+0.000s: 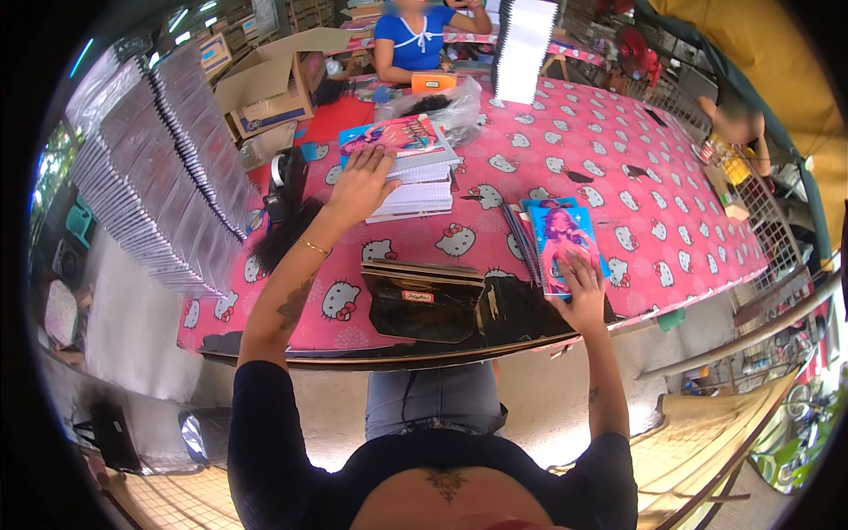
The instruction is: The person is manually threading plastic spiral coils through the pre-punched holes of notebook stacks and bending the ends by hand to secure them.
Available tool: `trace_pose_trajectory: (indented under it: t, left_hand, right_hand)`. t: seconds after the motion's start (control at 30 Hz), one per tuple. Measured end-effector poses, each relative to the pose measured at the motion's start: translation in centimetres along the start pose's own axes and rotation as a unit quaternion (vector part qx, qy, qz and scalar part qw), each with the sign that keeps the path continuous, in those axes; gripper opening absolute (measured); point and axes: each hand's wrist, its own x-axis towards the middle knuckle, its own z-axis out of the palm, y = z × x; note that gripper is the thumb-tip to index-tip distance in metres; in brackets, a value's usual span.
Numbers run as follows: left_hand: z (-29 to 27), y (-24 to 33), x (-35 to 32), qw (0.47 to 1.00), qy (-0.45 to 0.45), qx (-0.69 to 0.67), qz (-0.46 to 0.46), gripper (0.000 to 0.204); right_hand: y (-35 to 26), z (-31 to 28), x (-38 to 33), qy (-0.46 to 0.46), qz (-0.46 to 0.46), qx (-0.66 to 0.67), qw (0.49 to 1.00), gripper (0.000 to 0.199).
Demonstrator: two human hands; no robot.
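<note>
My left hand (364, 181) reaches forward and lies with its fingers stretched over a notebook with a colourful cover (389, 137). That notebook tops a stack of white-paged notebooks (411, 199). On the right, my right hand (580, 284) rests with fingers spread on a blue notebook with a pink figure (570, 231). Beneath it is a small pile of similar notebooks (523, 243), slightly fanned, their spiral edges facing left. Between my arms, near the front edge, sits a dark glossy box-like holder (420, 302) with a small red label.
A pink patterned cloth covers the table (503, 163). Tall stacks of spiral-bound notebooks (159, 168) rise at left, near an open carton (274, 84). Black bristly material (287, 238) lies by my left forearm. Another spiral stack (523, 53) stands at the back. Two people sit across the table.
</note>
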Motion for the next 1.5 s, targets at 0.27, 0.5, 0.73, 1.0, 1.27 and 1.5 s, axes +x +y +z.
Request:
trace_pose_trajectory:
  t: [0.27, 0.5, 0.73, 1.0, 1.27, 1.5]
  left_hand:
    - [-8.4, 0.6, 3.6, 0.994, 0.018, -0.036, -0.106, 0.017]
    - [-17.7, 5.5, 5.4, 0.956, -0.005, -0.292, -0.009, 0.024]
    - [-16.6, 9.3, 3.4, 0.933, -0.083, -0.344, 0.069, 0.023]
    - [-17.8, 10.4, 3.8, 0.951, -0.073, -0.29, 0.079, 0.025]
    - [-16.7, 11.2, 3.5, 0.955, -0.134, -0.249, 0.087, 0.027]
    - [-13.3, 13.5, -4.9, 0.985, -0.12, -0.122, 0.021, 0.067]
  right_hand:
    - [-2.0, 0.5, 5.8, 0.026, 0.039, 0.072, 0.996, 0.081]
    - [-12.8, -3.1, 9.8, 0.123, 0.096, 0.573, 0.804, 0.068]
    - [-14.3, 2.3, 5.3, 0.07, 0.154, 0.694, 0.7, 0.029]
    - [-14.6, 2.8, 4.7, 0.058, 0.168, 0.707, 0.684, 0.026]
    - [-14.7, 3.2, 4.1, 0.024, 0.184, 0.715, 0.674, 0.035]
    - [-18.1, 2.8, 4.8, 0.005, 0.148, 0.714, 0.684, 0.08]
